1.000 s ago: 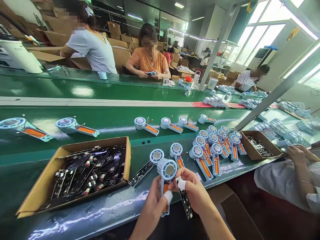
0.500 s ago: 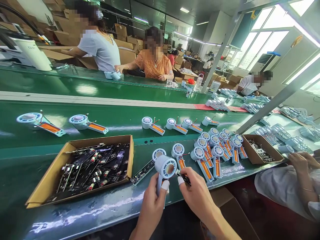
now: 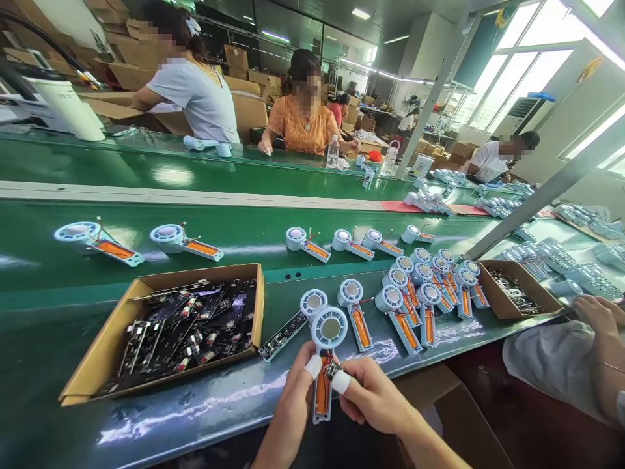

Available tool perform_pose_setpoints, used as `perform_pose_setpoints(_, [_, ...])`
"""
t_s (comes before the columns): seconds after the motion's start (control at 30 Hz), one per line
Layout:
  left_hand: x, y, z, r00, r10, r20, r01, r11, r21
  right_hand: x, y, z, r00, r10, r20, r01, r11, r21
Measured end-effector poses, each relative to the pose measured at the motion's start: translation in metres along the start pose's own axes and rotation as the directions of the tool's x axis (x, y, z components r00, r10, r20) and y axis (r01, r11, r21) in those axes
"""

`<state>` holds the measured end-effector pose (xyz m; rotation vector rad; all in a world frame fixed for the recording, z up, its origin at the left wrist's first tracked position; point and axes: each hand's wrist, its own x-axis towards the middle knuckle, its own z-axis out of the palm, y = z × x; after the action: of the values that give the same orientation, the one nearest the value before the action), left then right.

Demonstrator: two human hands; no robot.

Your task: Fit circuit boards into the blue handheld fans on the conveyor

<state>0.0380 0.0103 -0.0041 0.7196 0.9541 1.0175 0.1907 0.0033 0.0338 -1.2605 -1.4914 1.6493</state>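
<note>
My left hand (image 3: 293,407) grips the handle of a light-blue fan housing (image 3: 328,345) with an orange battery, its round head pointing away from me. My right hand (image 3: 374,397) pinches a small black circuit board (image 3: 333,371) against the handle, just below the round head. Both thumbs wear white finger cots. A cardboard box (image 3: 97,355) full of black circuit boards sits to my left on the green bench. One more fan housing with a board in it (image 3: 293,326) lies just beyond my hands.
Several blue fan housings (image 3: 424,293) lie grouped to the right, others ride the green conveyor (image 3: 234,221). A small cardboard box (image 3: 517,290) of parts stands at right, next to a co-worker's hand (image 3: 598,316). Other people work across the belt.
The fan housing has turned so its open handle faces me. My right hand has brought the black board down onto the handle, and both hands sit lower and closer together.
</note>
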Motion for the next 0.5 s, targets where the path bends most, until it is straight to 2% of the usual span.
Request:
perform_pose_setpoints(0.1, [0.000,-0.009,-0.005,1.000,-0.016,0.012,0.016,0.999,-0.034,0.003,0.010,0.006,0.996,0.005,-0.087,0.008,0.989,0.151])
perform_pose_setpoints(0.2, [0.000,-0.012,-0.005,0.999,0.043,0.029,-0.045,0.996,0.072,0.004,0.013,0.008,0.993,0.022,-0.119,0.004,0.977,0.215])
perform_pose_setpoints(0.3, [0.000,-0.010,0.001,1.000,0.028,0.013,-0.030,0.982,0.188,0.002,0.012,0.009,0.981,0.023,-0.191,0.019,0.976,0.215])
perform_pose_setpoints(0.37, [0.000,-0.006,0.006,0.996,0.063,-0.061,-0.047,0.969,0.245,-0.002,0.010,0.012,0.951,-0.043,-0.305,0.087,0.987,0.134])
perform_pose_setpoints(0.43, [0.002,-0.002,0.011,0.983,0.120,-0.142,-0.074,0.953,0.295,-0.009,0.011,0.017,0.901,-0.165,-0.401,0.169,0.985,-0.025])
perform_pose_setpoints(0.5, [0.004,0.002,0.013,0.979,0.133,-0.156,-0.080,0.948,0.307,-0.014,0.014,0.020,0.844,-0.278,-0.458,0.210,0.958,-0.195])
